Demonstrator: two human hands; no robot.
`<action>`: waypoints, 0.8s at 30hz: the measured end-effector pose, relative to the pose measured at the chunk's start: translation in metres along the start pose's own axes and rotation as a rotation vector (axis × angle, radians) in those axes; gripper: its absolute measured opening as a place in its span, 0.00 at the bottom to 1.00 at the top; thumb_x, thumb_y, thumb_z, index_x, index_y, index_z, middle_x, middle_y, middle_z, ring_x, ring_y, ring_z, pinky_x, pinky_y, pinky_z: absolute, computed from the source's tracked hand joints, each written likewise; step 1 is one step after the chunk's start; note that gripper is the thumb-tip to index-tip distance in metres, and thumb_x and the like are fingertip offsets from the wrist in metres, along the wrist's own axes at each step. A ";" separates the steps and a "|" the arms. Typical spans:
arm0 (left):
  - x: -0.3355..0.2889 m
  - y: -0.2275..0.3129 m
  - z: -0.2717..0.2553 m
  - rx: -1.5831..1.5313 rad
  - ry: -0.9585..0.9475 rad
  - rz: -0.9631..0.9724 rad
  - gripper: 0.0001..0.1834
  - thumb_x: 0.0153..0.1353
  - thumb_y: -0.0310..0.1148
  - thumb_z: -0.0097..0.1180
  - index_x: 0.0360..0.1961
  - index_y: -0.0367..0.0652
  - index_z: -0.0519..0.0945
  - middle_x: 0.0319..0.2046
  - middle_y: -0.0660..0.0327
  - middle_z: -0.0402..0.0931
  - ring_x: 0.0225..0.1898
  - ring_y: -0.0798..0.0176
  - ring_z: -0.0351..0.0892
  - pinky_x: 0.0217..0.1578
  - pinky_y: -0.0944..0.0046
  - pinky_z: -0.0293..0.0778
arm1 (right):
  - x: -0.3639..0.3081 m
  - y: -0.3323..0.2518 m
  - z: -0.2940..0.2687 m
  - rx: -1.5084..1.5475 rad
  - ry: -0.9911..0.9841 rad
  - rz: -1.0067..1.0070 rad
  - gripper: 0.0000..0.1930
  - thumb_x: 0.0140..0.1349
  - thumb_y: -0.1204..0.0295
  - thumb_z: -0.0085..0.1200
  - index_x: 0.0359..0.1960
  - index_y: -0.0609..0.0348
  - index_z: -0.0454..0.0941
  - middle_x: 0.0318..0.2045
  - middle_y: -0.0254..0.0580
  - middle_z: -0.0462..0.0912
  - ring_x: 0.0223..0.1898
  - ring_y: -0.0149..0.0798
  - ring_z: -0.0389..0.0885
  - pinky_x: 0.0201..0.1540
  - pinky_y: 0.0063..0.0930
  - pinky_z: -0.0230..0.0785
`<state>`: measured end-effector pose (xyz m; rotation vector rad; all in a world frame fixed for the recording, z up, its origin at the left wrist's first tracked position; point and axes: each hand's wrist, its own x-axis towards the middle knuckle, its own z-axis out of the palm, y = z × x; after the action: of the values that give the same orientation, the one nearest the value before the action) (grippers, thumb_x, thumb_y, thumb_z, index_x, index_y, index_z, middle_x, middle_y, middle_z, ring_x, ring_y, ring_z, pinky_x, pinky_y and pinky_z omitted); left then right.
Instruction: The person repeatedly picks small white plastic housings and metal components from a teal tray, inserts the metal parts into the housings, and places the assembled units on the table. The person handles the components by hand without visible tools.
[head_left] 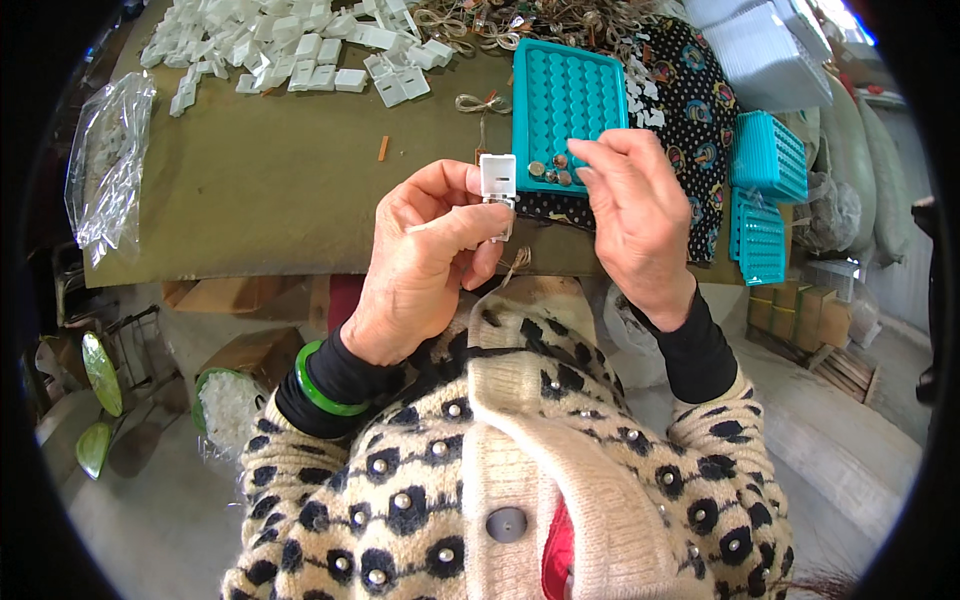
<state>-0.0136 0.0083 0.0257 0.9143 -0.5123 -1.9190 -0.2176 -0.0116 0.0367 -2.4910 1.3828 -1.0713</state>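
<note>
The left hand (425,240) is closed on a small white case (498,175), gripping it between thumb and fingers above the front edge of the table (250,190). The case stands open, its hollow side facing up toward the head, and a thin wire (516,265) hangs below it near the fingers.

The right hand (645,215) is at the lower right corner of a teal tray (519,110). Its thumb and forefinger reach over the tray, their tips close together, and the other fingers are curled; whether anything small sits between the tips, I cannot tell. A few round metal cells (537,170) lie at the near end of the tray, just beside those fingertips. The tray's rows of round pockets run away from the person.

Left of the tray lie a coil of wire (482,104) and an orange strip (384,148). Beyond is a heap of white parts (300,50), with a tangle of wires (560,25) to its right. A clear bag (105,170) lies at the table's left end. Right of the tray are a black patterned cloth (690,130) and stacked teal trays (770,155).
</note>
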 end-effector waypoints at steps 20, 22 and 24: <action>0.012 0.001 -0.025 -0.245 -0.175 -0.001 0.18 0.67 0.26 0.55 0.57 0.39 0.75 0.47 0.47 0.81 0.44 0.55 0.86 0.25 0.71 0.79 | 0.026 -0.022 0.002 0.221 -0.073 0.038 0.06 0.57 0.82 0.61 0.36 0.64 0.80 0.33 0.44 0.80 0.32 0.42 0.80 0.33 0.29 0.73; 0.013 0.000 -0.027 -0.276 -0.173 0.012 0.18 0.66 0.26 0.56 0.57 0.39 0.75 0.44 0.51 0.81 0.42 0.57 0.86 0.24 0.71 0.78 | 0.026 -0.029 0.011 0.230 -0.021 0.014 0.06 0.58 0.82 0.61 0.37 0.64 0.81 0.34 0.45 0.81 0.32 0.40 0.80 0.35 0.27 0.73; 0.014 0.000 -0.030 -0.305 -0.179 0.022 0.17 0.65 0.26 0.57 0.55 0.38 0.76 0.42 0.52 0.82 0.39 0.58 0.86 0.23 0.71 0.77 | 0.028 -0.031 0.020 0.197 0.030 -0.046 0.08 0.56 0.82 0.63 0.38 0.63 0.80 0.33 0.46 0.81 0.32 0.40 0.80 0.35 0.28 0.73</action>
<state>0.0051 -0.0034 0.0016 0.5429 -0.3184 -2.0009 -0.1740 -0.0203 0.0493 -2.3850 1.1698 -1.1958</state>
